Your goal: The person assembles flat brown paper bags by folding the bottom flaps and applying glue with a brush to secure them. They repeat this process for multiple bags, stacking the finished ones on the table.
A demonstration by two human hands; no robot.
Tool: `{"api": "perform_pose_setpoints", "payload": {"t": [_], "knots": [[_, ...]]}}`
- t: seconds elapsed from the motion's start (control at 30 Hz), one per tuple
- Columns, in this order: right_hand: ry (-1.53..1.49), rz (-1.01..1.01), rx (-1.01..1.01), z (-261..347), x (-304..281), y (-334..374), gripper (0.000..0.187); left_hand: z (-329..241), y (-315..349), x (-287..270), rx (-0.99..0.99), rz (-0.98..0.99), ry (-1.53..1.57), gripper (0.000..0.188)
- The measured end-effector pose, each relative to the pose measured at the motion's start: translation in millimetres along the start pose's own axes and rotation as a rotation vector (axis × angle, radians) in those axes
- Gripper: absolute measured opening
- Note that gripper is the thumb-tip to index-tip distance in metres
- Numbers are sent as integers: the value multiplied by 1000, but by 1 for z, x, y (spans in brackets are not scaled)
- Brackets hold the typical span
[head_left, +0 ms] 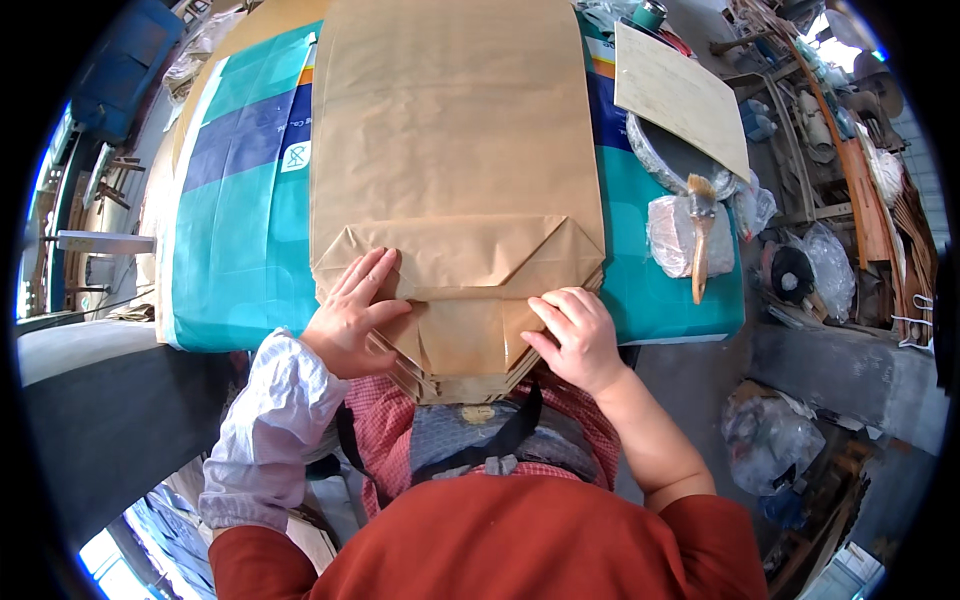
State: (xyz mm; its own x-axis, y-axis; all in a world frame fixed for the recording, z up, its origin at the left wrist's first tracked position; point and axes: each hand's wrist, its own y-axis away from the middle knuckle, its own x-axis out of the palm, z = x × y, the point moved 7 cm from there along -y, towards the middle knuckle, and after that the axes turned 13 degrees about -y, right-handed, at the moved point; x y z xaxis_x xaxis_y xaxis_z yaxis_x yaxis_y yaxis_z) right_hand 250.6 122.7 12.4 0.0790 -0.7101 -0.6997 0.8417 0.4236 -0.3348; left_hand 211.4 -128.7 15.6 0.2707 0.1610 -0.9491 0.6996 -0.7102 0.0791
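Note:
A stack of brown paper bags (455, 130) lies lengthwise in front of me, its near end hanging over my lap. The top bag's end is folded into a flat bottom with angled corners and a crosswise flap (465, 255). My left hand (352, 312) rests open on the left of this fold, fingers stretched toward the corner and thumb pointing inward. At the right end of the flap's lower edge, my right hand (580, 338) touches the paper with bent fingers, its thumb apart below them. Several layered paper edges show beneath both hands.
Teal and blue printed sacking (245, 200) covers the surface under the bags. To the right, a brush (701, 235) lies on a plastic-wrapped block (672, 238), near a round container (655, 160) partly covered by a pale board (678, 95). Plastic bags and clutter fill the far right.

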Motion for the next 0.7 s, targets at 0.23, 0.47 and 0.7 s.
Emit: {"api": "perform_pose_setpoints", "payload": {"t": [0.23, 0.47, 0.7], "knots": [[4, 26, -97, -6, -6, 7, 32, 0, 0, 3, -7, -56, -21, 44], [-61, -130, 4, -19, -9, -3, 11, 10, 1, 2, 7, -266, -18, 21], [-341, -148, 232, -51, -10, -50, 18, 63, -27, 8, -558, -184, 419, 13]]}}
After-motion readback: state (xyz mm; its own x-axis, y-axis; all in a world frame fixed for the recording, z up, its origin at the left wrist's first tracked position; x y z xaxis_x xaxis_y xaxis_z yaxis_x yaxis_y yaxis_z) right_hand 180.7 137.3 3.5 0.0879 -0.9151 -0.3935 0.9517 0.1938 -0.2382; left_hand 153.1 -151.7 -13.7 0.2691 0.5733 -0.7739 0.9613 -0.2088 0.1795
